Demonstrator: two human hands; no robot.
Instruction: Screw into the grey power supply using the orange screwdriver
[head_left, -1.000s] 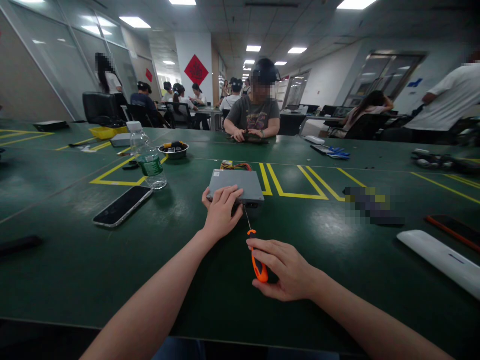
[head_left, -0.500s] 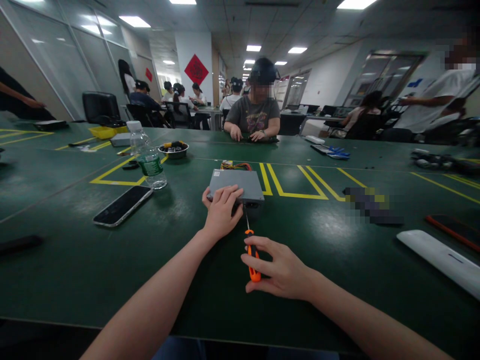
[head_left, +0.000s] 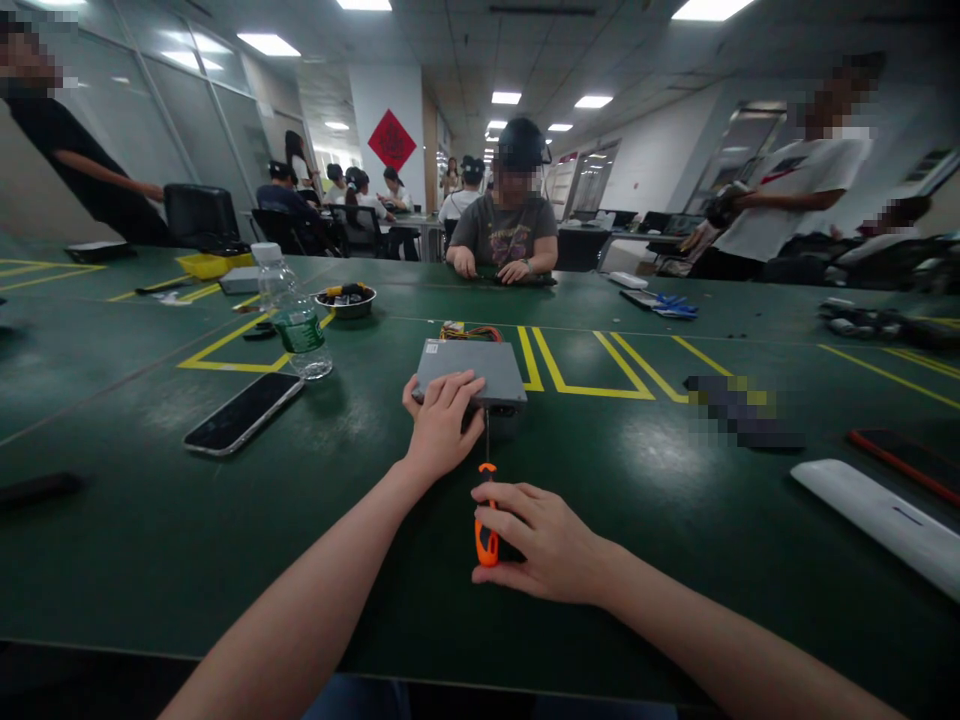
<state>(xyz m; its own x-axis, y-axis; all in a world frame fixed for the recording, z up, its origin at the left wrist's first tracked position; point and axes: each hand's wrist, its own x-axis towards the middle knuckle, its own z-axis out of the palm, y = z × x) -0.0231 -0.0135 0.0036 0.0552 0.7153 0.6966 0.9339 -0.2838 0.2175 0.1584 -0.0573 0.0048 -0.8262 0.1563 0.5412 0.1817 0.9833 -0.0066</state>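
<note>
A grey metal power supply unit [head_left: 491, 362] lies on the green table, with a bundle of coloured wires [head_left: 480, 333] at its far side. My left hand [head_left: 442, 420] rests on its near left corner, fingers over the top and thumb at the front face. In my right hand [head_left: 536, 540] is an orange and black screwdriver [head_left: 487, 535], gripped by the handle between fingers and thumb. Its shaft points away from me and reaches the unit's front face. Where exactly the tip sits is too small to tell.
Left of the unit are a phone [head_left: 244, 413], a clear water bottle [head_left: 300, 330] and a metal bowl [head_left: 346, 300] of dark and yellow items. A long white object [head_left: 877, 515] lies at right. Across the table sits a person [head_left: 510, 220] in a grey shirt.
My right hand and the screwdriver handle have shifted slightly left, so the shaft now stands straighter. My left hand and the power supply unit stay put. People in the background have moved.
</note>
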